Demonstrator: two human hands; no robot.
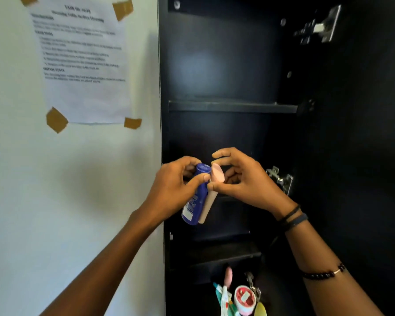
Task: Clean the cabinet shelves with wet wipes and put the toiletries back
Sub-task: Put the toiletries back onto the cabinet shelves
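In front of the open black cabinet (228, 65), my left hand (173, 185) grips a blue bottle (196, 197) with a white label, cap end up and tilted. My right hand (242, 176) pinches a pale pink tube (211, 192) by its flat upper end; the tube lies against the blue bottle. Both are held in front of the middle compartment, below a bare dark shelf (233, 107). Lower down, several toiletries (240, 297) stand together: a pink-capped tube, a teal tube, a round red-and-white lid.
A printed sheet (82, 62) is taped to the white wall (55, 190) left of the cabinet. Metal hinges (281, 179) sit on the cabinet's right side, with another hinge (322, 26) near the top. The right part of the view is dark.
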